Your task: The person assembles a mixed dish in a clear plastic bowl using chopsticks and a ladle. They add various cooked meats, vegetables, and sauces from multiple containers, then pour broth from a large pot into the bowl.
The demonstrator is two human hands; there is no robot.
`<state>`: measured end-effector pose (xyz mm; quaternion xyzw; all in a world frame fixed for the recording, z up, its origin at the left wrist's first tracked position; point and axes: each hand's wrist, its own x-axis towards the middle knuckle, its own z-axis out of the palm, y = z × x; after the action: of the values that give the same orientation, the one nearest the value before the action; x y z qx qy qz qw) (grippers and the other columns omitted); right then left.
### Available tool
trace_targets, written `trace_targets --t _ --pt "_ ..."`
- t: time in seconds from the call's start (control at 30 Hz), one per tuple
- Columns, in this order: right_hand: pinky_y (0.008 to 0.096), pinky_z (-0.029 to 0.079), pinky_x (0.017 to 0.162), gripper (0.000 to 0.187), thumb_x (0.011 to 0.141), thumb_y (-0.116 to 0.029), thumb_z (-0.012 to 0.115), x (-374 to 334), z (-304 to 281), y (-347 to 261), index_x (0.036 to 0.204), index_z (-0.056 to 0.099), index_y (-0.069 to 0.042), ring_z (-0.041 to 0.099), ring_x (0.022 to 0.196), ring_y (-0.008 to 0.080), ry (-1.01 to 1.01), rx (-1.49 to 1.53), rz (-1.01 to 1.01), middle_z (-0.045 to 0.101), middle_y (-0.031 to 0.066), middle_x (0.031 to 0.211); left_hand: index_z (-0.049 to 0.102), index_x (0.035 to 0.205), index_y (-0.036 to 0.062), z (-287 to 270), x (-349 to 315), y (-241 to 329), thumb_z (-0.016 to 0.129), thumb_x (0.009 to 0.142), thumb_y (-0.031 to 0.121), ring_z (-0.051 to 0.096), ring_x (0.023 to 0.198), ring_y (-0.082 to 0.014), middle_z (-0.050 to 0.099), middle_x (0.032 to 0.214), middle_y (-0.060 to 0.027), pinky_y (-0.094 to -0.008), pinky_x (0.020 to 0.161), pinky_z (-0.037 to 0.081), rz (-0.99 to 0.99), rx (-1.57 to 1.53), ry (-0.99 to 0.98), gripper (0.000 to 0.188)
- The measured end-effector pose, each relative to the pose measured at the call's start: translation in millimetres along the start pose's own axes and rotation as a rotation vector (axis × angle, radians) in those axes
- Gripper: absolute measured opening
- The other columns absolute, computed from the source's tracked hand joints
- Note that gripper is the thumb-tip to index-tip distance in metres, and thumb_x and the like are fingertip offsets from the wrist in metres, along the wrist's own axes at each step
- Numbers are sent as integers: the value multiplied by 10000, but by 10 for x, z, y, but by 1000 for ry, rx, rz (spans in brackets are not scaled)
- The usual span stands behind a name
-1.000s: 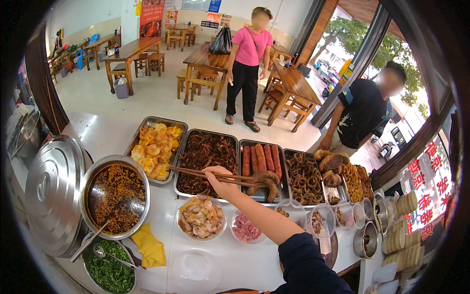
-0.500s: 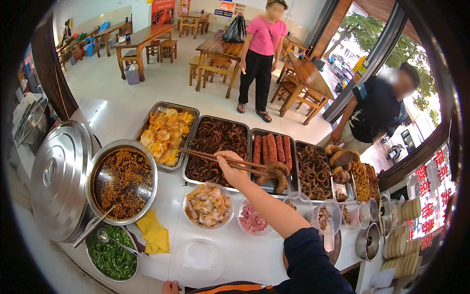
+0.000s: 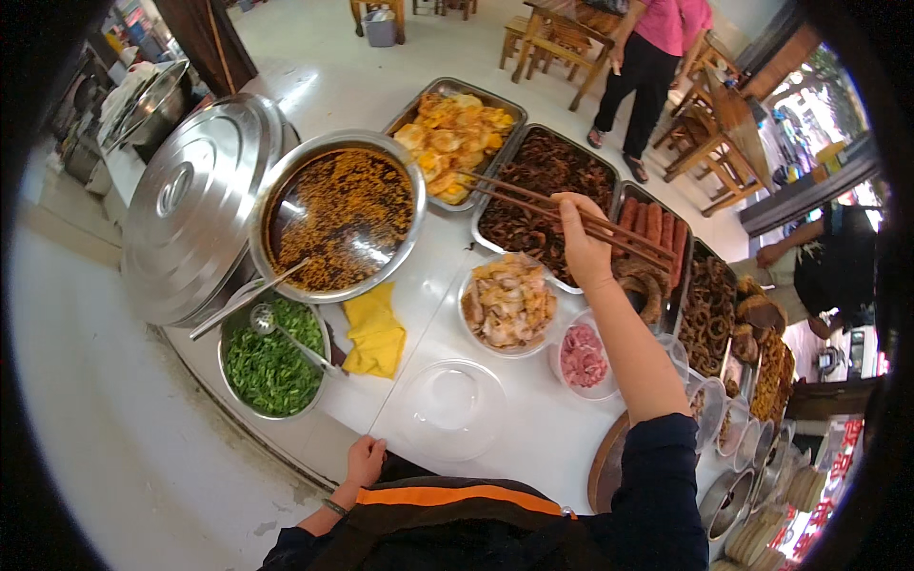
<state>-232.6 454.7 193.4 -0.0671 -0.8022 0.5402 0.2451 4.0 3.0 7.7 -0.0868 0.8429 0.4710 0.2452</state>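
Observation:
Long brown chopsticks (image 3: 514, 197) are gripped near the middle by my right hand (image 3: 581, 240), its fingers closed around them. They lie crosswise above a tray of dark shredded meat (image 3: 547, 167). One end reaches the edge of the fried eggs (image 3: 457, 138) in the tray to the left, the other hangs over the tray of red sausages (image 3: 657, 228). My right forearm passes over the row of small tubs and partly covers a curved sausage (image 3: 650, 290). At the counter's near edge, next to my apron, rests my left hand (image 3: 364, 463). Its fingers are curled, with nothing visible in them.
A steel bowl of dark, oily sauce (image 3: 338, 224) stands left, beside a big lidded pot (image 3: 181, 195). Nearer are chopped greens (image 3: 271, 366), a yellow cloth (image 3: 374, 328) and a clear plastic bowl (image 3: 447, 411). A person in pink (image 3: 666, 29) stands beyond the counter.
My view has turned, so the counter sits farther right and more of my left arm shows. The chopsticks stay in my right hand; their left end now overlaps the egg tray.

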Motion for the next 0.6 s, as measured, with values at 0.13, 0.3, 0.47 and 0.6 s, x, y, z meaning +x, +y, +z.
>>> trace_targets --t 0.13,0.3,0.47,0.6 --pt "293 482 698 218 964 -226 568 80 135 59 1023 664 -39 570 777 124 18 53 -38 622 36 881 542 698 14 -4 -8 65 609 902 222 562 540 -205 599 595 -94 -350 541 456 55 -33 13 299" --pt "260 447 668 216 980 -215 542 188 297 205 1044 654 -41 525 754 84 28 -6 -83 629 15 883 536 704 13 -13 -28 75 607 908 222 554 539 -180 589 585 -84 -332 533 450 33 -22 -2 301" --pt "257 439 629 220 977 -218 551 289 471 326 1051 650 -37 506 711 83 25 54 -83 602 -1 833 531 698 11 0 -19 99 606 911 223 544 537 -171 579 584 -81 -324 526 443 21 -45 0 309" --pt "321 485 713 241 965 -235 560 303 621 358 1026 649 -20 579 803 147 11 100 19 634 56 899 530 701 9 4 -26 104 605 911 221 544 540 -173 582 593 -84 -326 531 446 45 -23 7 308"
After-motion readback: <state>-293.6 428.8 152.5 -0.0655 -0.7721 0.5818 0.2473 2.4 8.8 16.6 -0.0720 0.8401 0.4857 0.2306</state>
